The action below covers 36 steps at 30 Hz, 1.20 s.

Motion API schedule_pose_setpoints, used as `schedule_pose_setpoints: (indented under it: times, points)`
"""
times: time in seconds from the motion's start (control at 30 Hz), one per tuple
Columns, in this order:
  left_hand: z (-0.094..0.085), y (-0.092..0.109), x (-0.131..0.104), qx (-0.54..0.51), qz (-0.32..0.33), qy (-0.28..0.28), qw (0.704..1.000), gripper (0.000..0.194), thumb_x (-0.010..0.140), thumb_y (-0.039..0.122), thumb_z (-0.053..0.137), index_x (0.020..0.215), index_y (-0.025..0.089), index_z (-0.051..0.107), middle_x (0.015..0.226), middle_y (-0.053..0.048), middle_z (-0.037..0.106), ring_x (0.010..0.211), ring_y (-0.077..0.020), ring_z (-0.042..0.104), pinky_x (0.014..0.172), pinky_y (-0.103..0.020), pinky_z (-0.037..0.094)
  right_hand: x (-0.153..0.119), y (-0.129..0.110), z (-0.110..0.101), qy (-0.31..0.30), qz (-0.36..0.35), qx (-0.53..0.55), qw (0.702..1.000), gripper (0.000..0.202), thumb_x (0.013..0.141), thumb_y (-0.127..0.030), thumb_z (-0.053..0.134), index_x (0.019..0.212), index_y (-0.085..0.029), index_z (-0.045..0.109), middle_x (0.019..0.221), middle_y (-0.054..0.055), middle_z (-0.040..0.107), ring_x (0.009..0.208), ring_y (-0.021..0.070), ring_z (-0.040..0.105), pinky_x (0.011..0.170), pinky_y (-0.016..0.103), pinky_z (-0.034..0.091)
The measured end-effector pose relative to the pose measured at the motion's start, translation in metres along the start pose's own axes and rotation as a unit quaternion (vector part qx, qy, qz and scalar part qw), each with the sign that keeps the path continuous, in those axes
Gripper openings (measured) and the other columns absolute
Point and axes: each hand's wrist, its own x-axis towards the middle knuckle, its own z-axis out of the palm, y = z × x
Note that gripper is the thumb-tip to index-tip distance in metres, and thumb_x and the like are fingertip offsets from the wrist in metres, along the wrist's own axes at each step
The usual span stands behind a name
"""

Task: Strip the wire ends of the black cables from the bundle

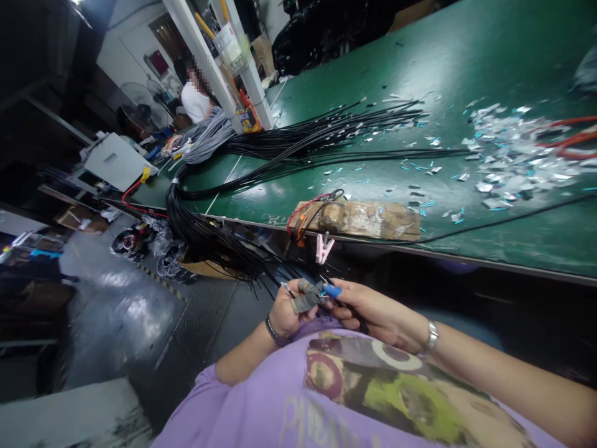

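Nearest you, bottom of frame, purple shirt (233,404); just above it your two hands meet, lower centre, fingertips together. Your left hand (289,311), grey wraps (305,303) on its fingers, is bunched narrow, a thin pale-tipped piece (285,287) poking out of it; tool or cable end, can't tell. Your right hand (357,302), blue wrap (332,290) on one finger, is closed round black cable (361,322), a length of it curving below the fingers. Cable's working end sits between both sets of fingertips, bluish bit there, too small to read. Step in hand, by the look of it: fine fingertip work on that cable end. Next move calls for a steady right-hand grip and small, careful left-finger motion, thin wires being easy to nick or lose. Past the hands, pink clip (323,249) at the counter edge, centre; wooden block (387,221) lies on the green counter (466,56) just behind it. Left of centre, black cable bundle (186,218) drapes over the edge, more of it stretched across the top. Silver and blue scraps (504,155) scattered at right. Farther, upper left: grey cables (209,140), white box (116,162), then a person in a white top (194,102).
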Motion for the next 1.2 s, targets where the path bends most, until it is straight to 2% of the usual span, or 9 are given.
schedule_pose_setpoints:
  times: [0.2, 0.43, 0.67, 0.77, 0.87, 1.0, 1.07, 1.13, 1.2]
  points:
    - [-0.0021, 0.0007, -0.0016, 0.018, 0.008, 0.001, 1.0, 0.05, 0.051, 0.055, 0.079, 0.058, 0.016, 0.05, 0.036, 0.005, 0.048, 0.028, -0.0031, 0.032, 0.033, -0.017, 0.017, -0.0034, 0.0005, 0.0002, -0.006, -0.024, -0.014, 1.0, 0.037, 0.056, -0.032, 0.083, 0.069, -0.017, 0.05, 0.057, -0.007, 0.045, 0.042, 0.0018, 0.027, 0.034, 0.012, 0.016]
    - [-0.002, -0.0005, -0.0026, 0.017, 0.013, -0.001, 1.0, 0.048, 0.053, 0.053, 0.079, 0.059, 0.015, 0.051, 0.039, 0.004, 0.051, 0.029, -0.0033, 0.033, 0.033, -0.017, 0.018, 0.0022, 0.0048, -0.0044, 0.006, 0.011, -0.02, 1.0, 0.023, 0.073, -0.032, 0.065, 0.063, -0.017, 0.05, 0.045, -0.008, 0.037, 0.036, 0.0026, 0.023, 0.032, 0.013, 0.015]
    - [-0.0032, -0.0025, -0.0039, 0.04, 0.016, 0.005, 0.999, 0.046, 0.056, 0.052, 0.078, 0.058, 0.014, 0.052, 0.039, 0.003, 0.051, 0.031, -0.0029, 0.033, 0.034, -0.017, 0.017, 0.0008, 0.0021, 0.0011, 0.03, 0.034, 0.001, 0.999, 0.016, 0.072, -0.02, 0.061, 0.064, -0.019, 0.046, 0.045, -0.008, 0.041, 0.034, 0.002, 0.022, 0.031, 0.011, 0.016]
    - [-0.0025, -0.0021, -0.004, 0.04, 0.023, 0.004, 0.999, 0.046, 0.056, 0.053, 0.078, 0.057, 0.014, 0.052, 0.039, 0.004, 0.05, 0.031, -0.0028, 0.033, 0.034, -0.017, 0.017, -0.0002, 0.0008, 0.0021, 0.03, 0.035, 0.007, 0.999, 0.019, 0.071, -0.022, 0.063, 0.065, -0.018, 0.047, 0.047, -0.007, 0.042, 0.036, 0.0015, 0.023, 0.031, 0.011, 0.015]
    - [-0.0029, -0.0029, -0.0032, 0.029, 0.025, 0.003, 0.999, 0.046, 0.055, 0.053, 0.078, 0.058, 0.015, 0.052, 0.038, 0.004, 0.05, 0.029, -0.0027, 0.032, 0.033, -0.017, 0.016, -0.001, 0.0007, 0.0007, 0.009, 0.023, 0.001, 1.0, 0.028, 0.066, -0.032, 0.072, 0.064, -0.017, 0.048, 0.047, -0.008, 0.04, 0.038, 0.0011, 0.024, 0.032, 0.011, 0.016]
    - [-0.007, -0.0065, -0.0015, 0.029, 0.029, -0.012, 0.999, 0.047, 0.056, 0.054, 0.077, 0.061, 0.014, 0.052, 0.038, 0.004, 0.051, 0.029, -0.0024, 0.032, 0.032, -0.016, 0.016, -0.003, 0.0016, 0.0001, 0.008, -0.012, -0.046, 0.999, 0.04, 0.055, -0.039, 0.081, 0.069, -0.018, 0.049, 0.05, -0.009, 0.042, 0.041, 0.0017, 0.025, 0.033, 0.012, 0.016]
    - [-0.0087, -0.0079, -0.001, 0.038, 0.033, -0.019, 0.999, 0.049, 0.056, 0.056, 0.077, 0.062, 0.014, 0.052, 0.039, 0.004, 0.051, 0.029, -0.0022, 0.033, 0.032, -0.016, 0.016, -0.0031, 0.0018, 0.0007, 0.024, -0.057, -0.105, 0.993, 0.042, 0.054, -0.04, 0.081, 0.073, -0.019, 0.05, 0.052, -0.009, 0.044, 0.043, 0.0034, 0.031, 0.036, 0.014, 0.023]
    - [-0.0089, -0.0084, -0.0004, 0.052, 0.032, -0.011, 0.998, 0.049, 0.056, 0.056, 0.077, 0.063, 0.014, 0.053, 0.039, 0.004, 0.052, 0.029, -0.0021, 0.033, 0.032, -0.016, 0.017, -0.0019, 0.0015, 0.001, 0.049, -0.132, -0.187, 0.972, 0.043, 0.054, -0.042, 0.081, 0.075, -0.019, 0.052, 0.058, -0.007, 0.049, 0.051, 0.0071, 0.042, 0.045, 0.018, 0.036]
    - [-0.0077, -0.0078, 0.0007, 0.058, 0.03, 0.008, 0.998, 0.048, 0.057, 0.056, 0.076, 0.063, 0.014, 0.054, 0.039, 0.005, 0.051, 0.028, -0.0019, 0.032, 0.031, -0.016, 0.016, 0.0001, 0.0009, -0.0002, 0.071, -0.201, -0.263, 0.941, 0.041, 0.057, -0.045, 0.078, 0.076, -0.019, 0.053, 0.067, -0.003, 0.055, 0.063, 0.0116, 0.05, 0.058, 0.025, 0.044]
